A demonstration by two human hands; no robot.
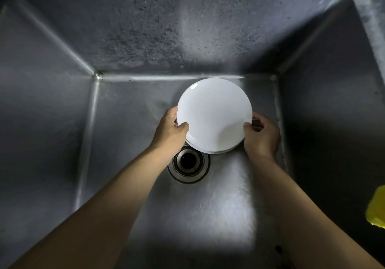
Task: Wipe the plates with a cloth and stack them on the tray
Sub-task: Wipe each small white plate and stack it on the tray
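Note:
A round white plate (214,114) sits low inside a deep steel sink (129,106), on top of at least one more white plate whose rim (216,151) shows beneath its near edge. My left hand (169,132) grips the top plate's left rim, thumb over the edge. My right hand (261,136) grips the right rim the same way. No cloth and no tray are in view.
The round drain (188,163) lies just in front of the plates on the sink floor. Steep metal walls rise on all sides. A yellow object (377,208) shows at the right edge, outside the basin.

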